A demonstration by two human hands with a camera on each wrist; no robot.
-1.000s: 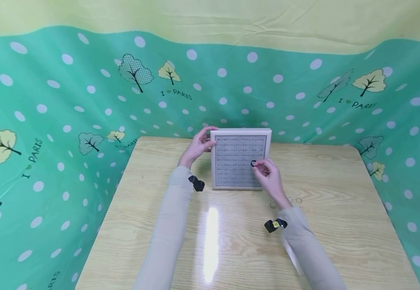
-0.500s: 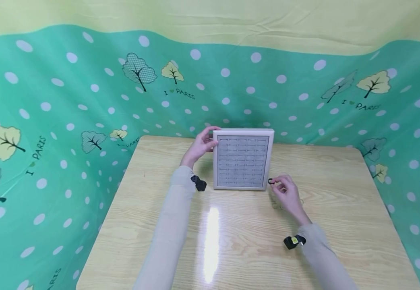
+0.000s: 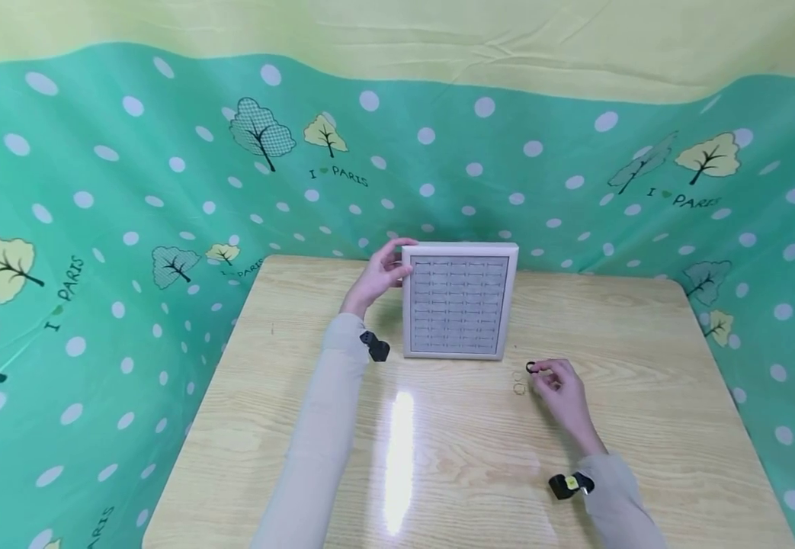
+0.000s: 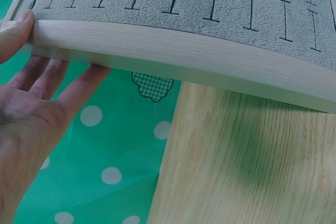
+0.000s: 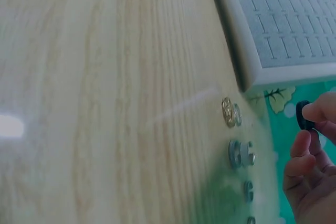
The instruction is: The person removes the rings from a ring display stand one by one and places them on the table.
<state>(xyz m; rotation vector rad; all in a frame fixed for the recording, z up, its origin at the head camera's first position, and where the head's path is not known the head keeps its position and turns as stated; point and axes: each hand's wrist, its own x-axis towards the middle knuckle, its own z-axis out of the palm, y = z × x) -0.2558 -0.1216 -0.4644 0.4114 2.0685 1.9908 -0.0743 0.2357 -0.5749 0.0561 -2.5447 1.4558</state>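
A ring display tray (image 3: pixel 462 306), with a pale frame and grey slotted padding, stands tilted at the back of the table. My left hand (image 3: pixel 373 277) grips its upper left edge; in the left wrist view the thumb (image 4: pixel 16 35) lies on the front and the fingers pass behind. To the right of the tray, my right hand (image 3: pixel 565 393) pinches a black ring (image 5: pixel 303 115) between thumb and fingertips, low over the table. Below it in the right wrist view lie a gold ring (image 5: pixel 228 112) and several silver-coloured rings (image 5: pixel 234 153).
The wooden table (image 3: pixel 466 457) reaches back to a green dotted curtain (image 3: pixel 191 168), which also hangs along both sides. A bright light reflection (image 3: pixel 399 465) crosses the tabletop in front of the tray.
My right hand has carried the black ring from in front of the tray's padding down and right, to beside the rings on the table. The left hand keeps its grip on the tray.
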